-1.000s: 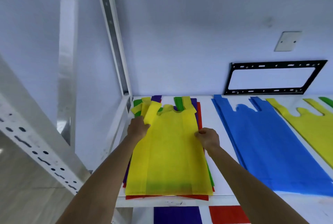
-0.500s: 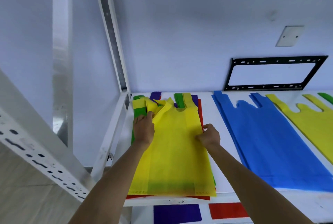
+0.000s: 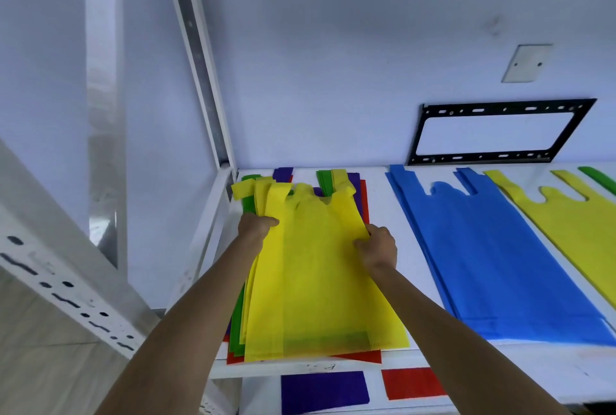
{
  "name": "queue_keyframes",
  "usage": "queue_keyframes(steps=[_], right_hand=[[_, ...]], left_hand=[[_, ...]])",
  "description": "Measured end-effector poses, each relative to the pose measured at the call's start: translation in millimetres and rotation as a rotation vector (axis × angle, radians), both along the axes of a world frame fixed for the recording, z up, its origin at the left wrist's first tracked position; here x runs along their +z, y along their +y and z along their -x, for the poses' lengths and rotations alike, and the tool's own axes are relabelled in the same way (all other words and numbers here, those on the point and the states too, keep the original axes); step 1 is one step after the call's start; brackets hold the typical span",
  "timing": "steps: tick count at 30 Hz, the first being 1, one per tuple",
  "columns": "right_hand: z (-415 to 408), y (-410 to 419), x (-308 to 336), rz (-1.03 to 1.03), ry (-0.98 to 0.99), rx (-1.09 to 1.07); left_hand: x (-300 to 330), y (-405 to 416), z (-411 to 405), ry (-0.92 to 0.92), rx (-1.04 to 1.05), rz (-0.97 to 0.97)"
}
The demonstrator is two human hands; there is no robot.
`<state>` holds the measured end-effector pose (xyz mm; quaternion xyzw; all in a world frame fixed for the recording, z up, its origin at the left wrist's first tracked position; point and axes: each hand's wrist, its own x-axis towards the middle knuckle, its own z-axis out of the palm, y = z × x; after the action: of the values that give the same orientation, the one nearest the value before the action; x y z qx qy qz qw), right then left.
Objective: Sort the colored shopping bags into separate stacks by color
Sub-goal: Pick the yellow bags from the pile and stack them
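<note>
A yellow bag lies on top of a mixed pile at the left end of the white shelf. Green, red and purple bags show at the pile's edges. My left hand grips the yellow bag's left edge below its handles. My right hand pinches its right edge. To the right lie a stack of blue bags, a yellow stack and a strip of a green bag.
A white metal upright rises at the shelf's left end, with a perforated beam nearer me. A black bracket leans on the wall behind. Purple and red bags lie on the shelf below.
My left hand has shifted slightly left along the yellow bag's left edge and the bunched handles have spread flatter. The bag's left side now shows folded layers. My right hand holds the same edge.
</note>
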<state>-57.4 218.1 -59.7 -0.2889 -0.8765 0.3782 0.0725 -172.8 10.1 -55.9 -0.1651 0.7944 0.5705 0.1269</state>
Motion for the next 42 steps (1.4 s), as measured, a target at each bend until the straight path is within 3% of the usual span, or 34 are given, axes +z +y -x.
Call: queue_keyframes(steps=[5, 9, 14, 18, 22, 25, 27, 30, 34, 42], right_hand=[[-6, 3, 2, -0.061, -0.042, 0.023], [-12, 6, 3, -0.076, -0.067, 0.062], [-18, 6, 7, -0.014, -0.066, 0.069], [-22, 5, 9, -0.004, -0.049, 0.065], [-27, 0, 8, -0.026, -0.255, 0.186], [-31, -3, 8, -0.082, -0.347, 0.208], [-33, -4, 9, -0.064, -0.352, 0.202], [-35, -3, 7, 0.015, -0.347, 0.195], [-41, 3, 9, 0.232, -0.265, 0.121], [-57, 7, 30, 0.442, -0.215, 0.086]], left_hand=[[6, -6, -11, 0.135, -0.313, 0.191], [9, -16, -6, 0.240, -0.405, 0.432], [19, -26, -5, 0.083, -0.298, 0.111], [27, -35, -8, -0.050, -0.398, 0.153], [22, -35, -22, -0.079, -0.370, 0.155], [14, -39, -36, -0.205, -0.294, -0.060], [11, -42, -43, -0.250, -0.356, -0.171], [6, -41, -49, -0.147, -0.444, -0.108], [5, -43, -53, 0.047, -0.326, -0.068], [9, -45, -60, 0.010, -0.318, -0.153]])
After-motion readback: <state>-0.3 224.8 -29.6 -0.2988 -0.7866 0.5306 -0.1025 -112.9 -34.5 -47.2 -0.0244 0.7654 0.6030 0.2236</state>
